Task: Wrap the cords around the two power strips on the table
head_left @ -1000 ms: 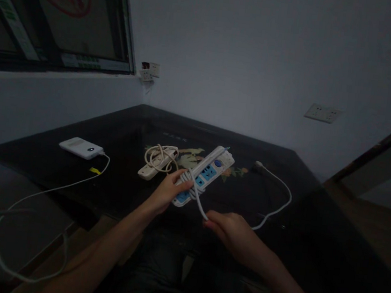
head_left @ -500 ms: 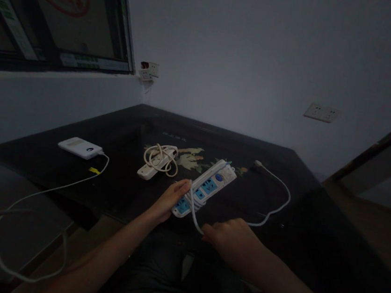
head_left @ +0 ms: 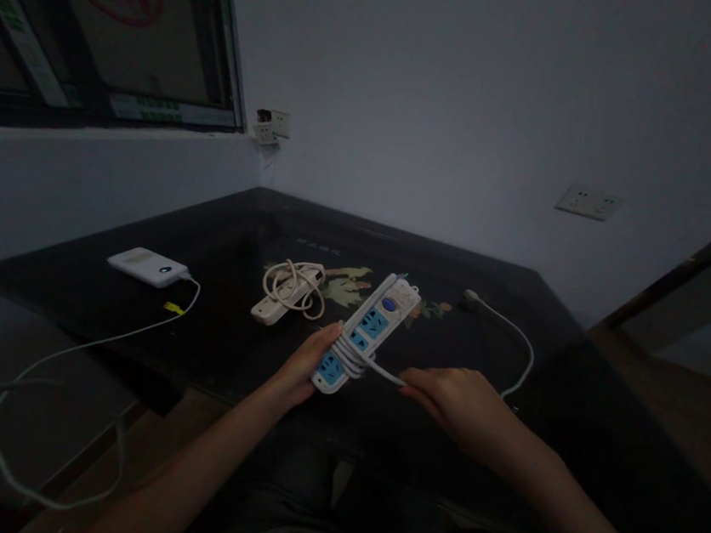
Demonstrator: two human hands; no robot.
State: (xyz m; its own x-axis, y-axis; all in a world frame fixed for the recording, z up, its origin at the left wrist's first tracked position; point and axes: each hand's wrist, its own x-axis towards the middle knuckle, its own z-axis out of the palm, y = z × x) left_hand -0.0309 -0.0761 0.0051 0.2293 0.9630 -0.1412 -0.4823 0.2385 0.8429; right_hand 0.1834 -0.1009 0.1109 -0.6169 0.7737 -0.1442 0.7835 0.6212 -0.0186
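Observation:
My left hand (head_left: 308, 362) grips the lower end of a white power strip (head_left: 380, 325) with blue sockets and a dark blue switch. Several turns of its white cord (head_left: 385, 374) wrap around the strip near my left thumb. The cord runs taut from these turns to my right hand (head_left: 453, 397), whose fingers are closed on it. Beyond my right hand the cord curves across the table to a plug (head_left: 471, 298). Left of the held strip lies a second white power strip (head_left: 270, 311), its own cord coiled loosely on top.
A white device like a power bank (head_left: 146, 267) lies on the left of the black table (head_left: 225, 226), its thin cable (head_left: 86, 347) hanging over the near edge with a yellow tag (head_left: 173, 308). Wall sockets (head_left: 589, 202) sit behind, and a window (head_left: 131, 36) is at upper left.
My right hand has moved right and slightly up, pulling the cord from a downward slant to a nearly level line. The held strip has tilted a little more upright.

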